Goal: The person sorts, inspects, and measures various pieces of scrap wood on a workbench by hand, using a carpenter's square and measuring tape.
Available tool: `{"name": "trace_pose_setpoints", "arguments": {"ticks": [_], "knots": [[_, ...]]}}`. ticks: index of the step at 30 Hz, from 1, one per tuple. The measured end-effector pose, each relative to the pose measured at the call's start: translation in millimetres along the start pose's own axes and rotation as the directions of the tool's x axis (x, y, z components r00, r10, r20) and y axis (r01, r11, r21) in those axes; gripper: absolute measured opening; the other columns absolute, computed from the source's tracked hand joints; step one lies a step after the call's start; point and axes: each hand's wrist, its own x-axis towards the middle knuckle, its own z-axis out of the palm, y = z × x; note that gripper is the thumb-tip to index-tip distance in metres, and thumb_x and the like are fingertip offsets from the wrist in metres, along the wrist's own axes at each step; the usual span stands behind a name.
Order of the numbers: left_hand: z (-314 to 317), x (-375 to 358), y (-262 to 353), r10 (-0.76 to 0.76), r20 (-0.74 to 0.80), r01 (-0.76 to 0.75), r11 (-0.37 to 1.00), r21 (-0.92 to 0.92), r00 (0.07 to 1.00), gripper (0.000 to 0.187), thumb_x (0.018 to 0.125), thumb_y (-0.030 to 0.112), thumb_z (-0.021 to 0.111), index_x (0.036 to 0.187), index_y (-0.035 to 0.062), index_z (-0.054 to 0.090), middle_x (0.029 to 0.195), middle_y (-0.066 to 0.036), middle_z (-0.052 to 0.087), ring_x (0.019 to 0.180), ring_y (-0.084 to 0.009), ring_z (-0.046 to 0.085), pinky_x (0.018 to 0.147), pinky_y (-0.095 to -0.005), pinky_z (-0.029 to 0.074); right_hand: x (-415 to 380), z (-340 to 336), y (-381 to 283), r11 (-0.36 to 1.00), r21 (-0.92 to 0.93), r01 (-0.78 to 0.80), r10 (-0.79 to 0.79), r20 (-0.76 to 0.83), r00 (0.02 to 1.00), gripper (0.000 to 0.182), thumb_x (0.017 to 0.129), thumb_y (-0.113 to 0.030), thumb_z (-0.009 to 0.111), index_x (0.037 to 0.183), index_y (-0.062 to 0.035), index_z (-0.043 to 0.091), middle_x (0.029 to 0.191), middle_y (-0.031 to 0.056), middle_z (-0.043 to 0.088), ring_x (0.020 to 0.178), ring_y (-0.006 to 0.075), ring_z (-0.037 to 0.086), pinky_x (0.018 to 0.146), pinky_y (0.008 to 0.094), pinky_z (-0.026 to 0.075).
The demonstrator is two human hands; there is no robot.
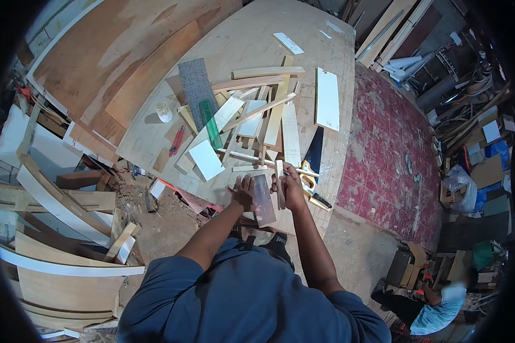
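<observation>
At the near edge of the large pale plywood tabletop (pixel 246 46), the left hand (pixel 244 191) lies flat with fingers spread against the left side of a dark brown rectangular board (pixel 264 200), pressing on it rather than closing round it. The board rests on the tabletop edge, its long side running near to far. The right hand (pixel 292 187) is just to the right of the board, its grip closed on a narrow pale wooden strip (pixel 279 183) that stands roughly upright between the two hands, touching the board's right edge.

Beyond the hands, farther onto the tabletop, lies a loose heap of pale wooden offcuts (pixel 269 114) crossing one another. Among them sit a green translucent ruler (pixel 210 123), a white square panel (pixel 206 159) and a grey rectangular sheet (pixel 195 86). A pair of red-handled pliers (pixel 177 140) lies to the left of the heap, near a small white cup (pixel 164 112). A long white board (pixel 327 98) lies at the right edge of the tabletop. In the near right corner, on the floor, another person in a light blue shirt (pixel 440 311) sits, well apart from the tabletop.
</observation>
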Motion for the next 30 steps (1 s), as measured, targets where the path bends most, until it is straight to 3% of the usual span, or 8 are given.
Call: {"name": "trace_pose_setpoints", "arguments": {"ticks": [7, 12, 15, 20, 25, 27, 28, 30], "knots": [[2.3, 0.1, -1.1, 0.012, -0.014, -0.012, 1.000, -0.014, 1.000, 0.126, 0.066, 0.064, 0.071, 0.151, 0.0105, -0.004, 0.159, -0.008, -0.011, 0.143, -0.0430, -0.003, 0.096, -0.0812, 0.015, -0.4, 0.7, 1.7, 0.994, -0.100, 0.034, -0.039, -0.052, 0.998, 0.049, 0.082, 0.002, 0.042, 0.129, -0.0105, 0.042, 0.088, 0.0105, 0.056, 0.065, 0.0183, 0.056, 0.057, 0.0326, 0.055], [-0.1, 0.1, 1.0, -0.001, -0.003, 0.001, 1.000, 0.025, 1.000, 0.127, 0.065, 0.065, 0.071, 0.151, 0.0093, -0.003, 0.159, -0.008, -0.009, 0.144, -0.0421, -0.002, 0.097, -0.0795, 0.015, 3.8, -1.4, 5.1, 0.972, -0.193, 0.137, -0.139, 0.000, 0.990, 0.069, 0.081, 0.009, 0.041, 0.143, -0.0189, 0.033, 0.091, 0.0084, 0.057, 0.072, 0.0166, 0.057, 0.059, 0.0324, 0.056], [-1.4, 0.2, 1.2, -0.008, -0.006, 0.008, 0.999, 0.040, 1.000, 0.127, 0.064, 0.066, 0.072, 0.151, 0.0079, -0.002, 0.159, -0.008, -0.007, 0.144, -0.0418, 0.001, 0.099, -0.0777, 0.018, 3.9, -1.0, 5.4, 0.964, -0.215, 0.157, -0.163, -0.009, 0.987, 0.066, 0.083, 0.011, 0.048, 0.143, -0.0127, 0.033, 0.098, 0.0096, 0.060, 0.079, 0.0150, 0.057, 0.070, 0.0296, 0.051], [-4.7, 0.0, 2.6, -0.012, 0.016, 0.011, 0.999, 0.038, 1.000, 0.127, 0.065, 0.064, 0.072, 0.151, 0.0079, -0.002, 0.159, -0.008, -0.008, 0.144, -0.0417, 0.001, 0.100, -0.0766, 0.019, 5.1, -0.7, 8.2, 0.960, -0.230, 0.162, -0.170, -0.013, 0.985, 0.067, 0.083, 0.013, 0.050, 0.143, -0.0125, 0.032, 0.101, 0.0095, 0.061, 0.082, 0.0149, 0.057, 0.073, 0.0291, 0.050], [-10.0, -2.0, 0.1, -0.011, 0.044, 0.014, 0.998, -0.063, 0.999, 0.123, 0.065, 0.059, 0.076, 0.152, 0.0153, 0.001, 0.159, -0.004, -0.006, 0.144, -0.0407, -0.001, 0.098, -0.0798, 0.015, 14.5, -28.4, 38.6, 0.939, -0.316, 0.136, -0.158, -0.045, 0.986, 0.061, 0.083, 0.009, 0.053, 0.140, -0.0101, 0.038, 0.098, 0.0119, 0.062, 0.081, 0.0160, 0.060, 0.071, 0.0316, 0.052], [10.9, 5.9, -3.4, -0.009, -0.040, 0.006, 0.997, -0.079, 0.999, 0.121, 0.065, 0.057, 0.077, 0.152, 0.0161, 0.003, 0.159, -0.003, -0.005, 0.144, -0.0402, 0.000, 0.098, -0.0796, 0.015, 14.2, -46.9, 57.5, 0.562, -0.822, -0.090, 0.017, -0.097, 0.995, 0.057, 0.084, 0.006, 0.052, 0.138, -0.0102, 0.041, 0.090, 0.0119, 0.057, 0.065, 0.0215, 0.064, 0.052, 0.0375, 0.060], [15.0, 7.0, -4.8, -0.008, -0.126, -0.003, 0.996, -0.092, 0.992, 0.119, 0.065, 0.054, 0.078, 0.152, 0.0168, 0.006, 0.159, -0.003, -0.004, 0.144, -0.0397, 0.000, 0.099, -0.0795, 0.016, 13.2, -54.0, 66.4, 0.521, -0.813, -0.262, 0.225, -0.165, 0.960, 0.056, 0.081, 0.004, 0.054, 0.136, -0.0073, 0.045, 0.087, 0.0153, 0.058, 0.061, 0.0257, 0.066, 0.046, 0.0378, 0.058], [17.8, 5.0, -5.9, 0.004, -0.149, -0.020, 0.995, -0.100, 0.989, 0.125, 0.059, 0.056, 0.079, 0.151, 0.0148, 0.006, 0.159, -0.005, -0.001, 0.143, -0.0417, 0.005, 0.096, -0.0806, 0.018, 10.4, -66.0, 94.7, 0.206, -0.978, -0.028, 0.128, -0.001, 0.992, 0.057, 0.080, 0.001, 0.052, 0.135, -0.0085, 0.046, 0.086, 0.0200, 0.060, 0.069, 0.0333, 0.067, 0.054, 0.0417, 0.058]]}}
